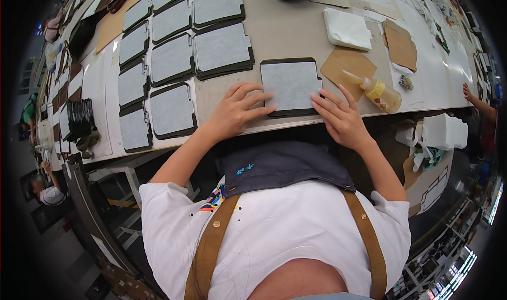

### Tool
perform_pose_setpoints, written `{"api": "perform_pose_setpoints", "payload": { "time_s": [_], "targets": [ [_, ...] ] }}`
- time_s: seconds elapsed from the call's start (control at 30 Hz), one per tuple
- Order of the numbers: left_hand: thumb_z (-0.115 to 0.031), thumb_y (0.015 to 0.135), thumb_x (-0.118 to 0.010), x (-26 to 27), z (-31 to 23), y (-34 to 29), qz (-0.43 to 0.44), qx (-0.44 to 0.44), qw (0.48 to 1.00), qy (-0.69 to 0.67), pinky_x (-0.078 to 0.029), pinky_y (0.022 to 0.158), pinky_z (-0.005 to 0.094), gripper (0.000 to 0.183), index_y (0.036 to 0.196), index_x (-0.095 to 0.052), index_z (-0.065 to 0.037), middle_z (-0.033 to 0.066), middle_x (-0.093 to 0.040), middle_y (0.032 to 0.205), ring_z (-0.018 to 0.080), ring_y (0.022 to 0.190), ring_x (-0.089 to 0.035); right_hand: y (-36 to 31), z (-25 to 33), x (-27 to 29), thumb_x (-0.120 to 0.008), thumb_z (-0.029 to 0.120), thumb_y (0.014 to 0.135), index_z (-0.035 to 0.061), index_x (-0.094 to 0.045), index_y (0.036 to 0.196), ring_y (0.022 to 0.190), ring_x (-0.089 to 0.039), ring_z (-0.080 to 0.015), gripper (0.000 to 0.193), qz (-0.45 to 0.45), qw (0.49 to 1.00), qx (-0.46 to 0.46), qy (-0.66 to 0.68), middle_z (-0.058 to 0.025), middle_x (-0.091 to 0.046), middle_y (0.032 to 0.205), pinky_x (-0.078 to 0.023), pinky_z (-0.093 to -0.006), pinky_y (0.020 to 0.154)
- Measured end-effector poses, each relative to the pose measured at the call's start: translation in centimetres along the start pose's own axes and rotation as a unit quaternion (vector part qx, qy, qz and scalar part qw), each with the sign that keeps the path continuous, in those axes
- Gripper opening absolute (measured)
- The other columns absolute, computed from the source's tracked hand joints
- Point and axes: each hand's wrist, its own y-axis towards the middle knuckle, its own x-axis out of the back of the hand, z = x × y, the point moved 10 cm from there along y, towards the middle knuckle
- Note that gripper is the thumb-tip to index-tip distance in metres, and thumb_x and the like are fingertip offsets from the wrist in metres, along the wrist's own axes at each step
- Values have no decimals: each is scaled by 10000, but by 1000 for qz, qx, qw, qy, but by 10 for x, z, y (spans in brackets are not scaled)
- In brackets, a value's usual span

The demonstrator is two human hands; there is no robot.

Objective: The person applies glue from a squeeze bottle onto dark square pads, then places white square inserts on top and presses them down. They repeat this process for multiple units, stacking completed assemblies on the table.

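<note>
1. Table (pixel 285 33): runs right across the scene; the work sits at its near edge, by the worker's apron.
2. Stacks (pixel 222 46): dark panels with pale faces, ranged in columns to the left, well within reach.
3. Panel (pixel 293 113): flat at the near edge, right of the stacks, between both hands. Pale sheet (pixel 289 80) uppermost, dark border showing far and near. Step in hand, as I read it: squaring or smoothing that sheet.
4. Left hand (pixel 237 109), right hand (pixel 346 123): fingers spread on both, tips resting along the panel's left and right sides. No pinch visible; pressure, can't tell. Next move, I'd judge, calls for light, even contact so nothing skews.
5. Brown card (pixel 343 65): just beside the panel's far right corner; little sliding room there.
6. White stack (pixel 347 29): beyond the card, out of the way.
7. Bottle (pixel 384 96): on its side, right of the right hand, nozzle over the card. Main obstacle; an outward swing could knock it.
8. Beaded bit (pixel 406 82): right of the bottle, harmless.
</note>
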Motion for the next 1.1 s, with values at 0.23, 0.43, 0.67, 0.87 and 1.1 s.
{"api": "perform_pose_setpoints", "payload": {
  "time_s": [0.23,0.43,0.67,0.87,1.1],
  "targets": [
    [43,733,-626,5,4,-5,-51,27,998,-34,-374,1063,451,497,1177,-674,-174,72,-539,1361,295,1281,-474,-12,-22,7,-670,104,849,60,-539,1380,1374,-458,-259,548,-65,996,-49,31,-71,-539,1443,-213,-492,1208],
    [-187,821,-716,-2,7,8,-37,79,996,3,-300,1131,486,526,1328,-583,-141,116,-438,1479,338,1395,-358,12,-27,-11,-634,528,850,37,-273,1543,1510,-195,-276,924,7,994,-112,0,-121,-276,1608,-74,-492,1236],
    [-333,818,-732,-8,16,-8,0,146,989,20,-206,1188,532,748,1476,-453,-112,125,-312,1592,378,1486,-212,1,-40,-21,-585,656,835,-1,-224,1550,1530,-130,-296,1036,51,984,-159,-62,-157,-223,1625,-35,-506,1235],
    [-484,859,-670,-23,-1,2,46,119,992,23,-144,1217,518,826,1507,-374,-67,120,-287,1606,355,1505,-180,12,-8,-20,-581,671,833,-12,-256,1536,1523,-166,-300,1033,30,993,-111,-24,-166,-249,1615,-54,-514,1230],
    [-442,827,-701,-28,-7,-8,75,121,990,-2,-100,1225,525,869,1537,-337,-97,105,-232,1636,355,1517,-145,26,33,-39,-580,648,853,1,-374,1488,1516,-207,-247,929,86,995,-41,10,-134,-308,1596,-78,-515,1232]
  ]
}}
